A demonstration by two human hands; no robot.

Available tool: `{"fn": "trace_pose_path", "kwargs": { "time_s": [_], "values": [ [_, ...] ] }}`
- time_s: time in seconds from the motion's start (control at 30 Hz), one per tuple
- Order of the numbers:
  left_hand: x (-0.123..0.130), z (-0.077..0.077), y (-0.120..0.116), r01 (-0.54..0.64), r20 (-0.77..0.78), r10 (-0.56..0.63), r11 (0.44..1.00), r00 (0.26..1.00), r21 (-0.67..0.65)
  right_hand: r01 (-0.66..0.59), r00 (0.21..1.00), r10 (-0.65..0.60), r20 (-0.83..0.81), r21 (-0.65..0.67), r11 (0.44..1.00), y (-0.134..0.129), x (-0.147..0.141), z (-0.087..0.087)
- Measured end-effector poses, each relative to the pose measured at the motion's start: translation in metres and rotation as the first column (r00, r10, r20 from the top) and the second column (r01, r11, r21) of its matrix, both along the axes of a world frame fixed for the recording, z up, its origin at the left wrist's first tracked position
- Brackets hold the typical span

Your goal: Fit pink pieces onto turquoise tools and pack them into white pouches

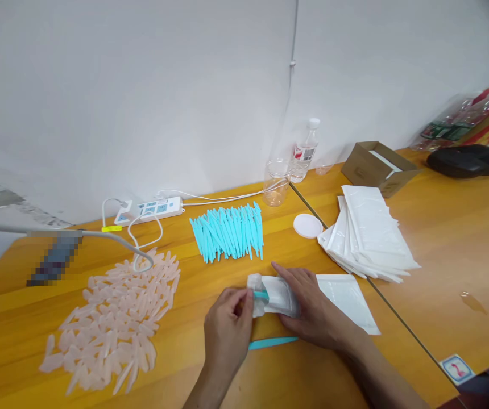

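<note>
My left hand (228,324) pinches the end of a slim turquoise stick (261,295) at the mouth of a clear and white plastic pouch (277,291). Part of the stick shows inside the pouch. Around the pouch's other end my right hand (308,304) is closed, thumb below and fingers above. A second turquoise stick (272,343) lies on the table just below the hands. Under my right wrist a flat white pouch (347,301) rests on the table. A row of similar turquoise sticks (230,233) is spread beyond the hands.
Pale pink translucent sleeves (119,318) are heaped at left, near a phone (57,258) and a power strip (154,208). White pouches (368,233) are stacked at right. Behind stand a clear jar (275,184), a water bottle (305,153) and a cardboard box (366,170); a round white lid (307,225) lies nearer.
</note>
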State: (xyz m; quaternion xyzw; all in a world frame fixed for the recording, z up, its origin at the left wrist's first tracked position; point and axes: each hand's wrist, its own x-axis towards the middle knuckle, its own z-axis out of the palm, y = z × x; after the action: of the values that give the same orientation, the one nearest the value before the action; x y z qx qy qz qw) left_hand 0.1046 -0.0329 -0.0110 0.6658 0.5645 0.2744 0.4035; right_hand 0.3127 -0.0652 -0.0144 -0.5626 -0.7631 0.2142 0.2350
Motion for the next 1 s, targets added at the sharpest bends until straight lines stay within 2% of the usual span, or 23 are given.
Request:
{"fn": "trace_pose_path", "kwargs": {
  "time_s": [0.1, 0.17, 0.3, 0.4, 0.5, 0.6, 0.73, 0.8, 0.9, 0.97, 1.0],
  "values": [
    [0.001, 0.003, -0.005, 0.216, -0.179, -0.197, 0.972, 0.964, 0.096, -0.002, 0.999, 0.002, 0.032, 0.0, 1.0, 0.0, -0.003, 0.002],
    [-0.003, 0.004, -0.006, 0.281, -0.216, -0.25, 0.951, 0.944, 0.127, -0.004, 0.998, 0.005, 0.055, -0.006, 1.0, 0.001, -0.004, 0.002],
    [-0.013, 0.001, -0.001, 0.254, -0.296, -0.207, 0.959, 0.933, 0.129, -0.008, 0.997, 0.01, 0.076, -0.024, 1.0, 0.001, -0.004, 0.0],
    [-0.007, -0.002, 0.007, 0.272, -0.34, -0.224, 0.957, 0.913, 0.1, -0.009, 0.997, 0.01, 0.08, -0.017, 1.0, 0.0, -0.005, 0.0],
    [0.003, -0.002, 0.015, 0.378, -0.351, -0.306, 0.912, 0.885, 0.16, -0.014, 0.997, 0.015, 0.081, -0.014, 1.0, 0.0, -0.005, 0.001],
    [-0.004, 0.003, 0.017, 0.467, -0.309, -0.397, 0.861, 0.864, 0.201, -0.011, 0.996, 0.013, 0.088, -0.025, 1.0, 0.0, -0.004, 0.0],
    [-0.032, 0.012, 0.001, 0.374, -0.287, -0.331, 0.921, 0.899, 0.109, -0.011, 0.996, 0.013, 0.09, -0.02, 1.0, 0.002, -0.003, -0.002],
    [-0.037, 0.013, -0.011, 0.446, -0.34, -0.4, 0.892, 0.851, 0.069, -0.015, 0.996, 0.016, 0.089, -0.013, 1.0, 0.002, -0.003, -0.002],
    [-0.032, 0.013, -0.026, 0.582, -0.422, -0.504, 0.81, 0.753, 0.07, -0.011, 0.997, 0.01, 0.081, 0.003, 1.0, 0.003, -0.003, -0.003],
    [-0.033, 0.015, -0.029, 0.61, -0.428, -0.53, 0.79, 0.732, 0.064, -0.009, 0.998, 0.008, 0.064, 0.01, 1.0, 0.002, -0.002, -0.002],
    [-0.037, 0.017, -0.028, 0.604, -0.393, -0.541, 0.796, 0.744, 0.048, -0.008, 0.998, 0.008, 0.055, 0.01, 1.0, 0.001, -0.001, -0.002]
  ]
}}
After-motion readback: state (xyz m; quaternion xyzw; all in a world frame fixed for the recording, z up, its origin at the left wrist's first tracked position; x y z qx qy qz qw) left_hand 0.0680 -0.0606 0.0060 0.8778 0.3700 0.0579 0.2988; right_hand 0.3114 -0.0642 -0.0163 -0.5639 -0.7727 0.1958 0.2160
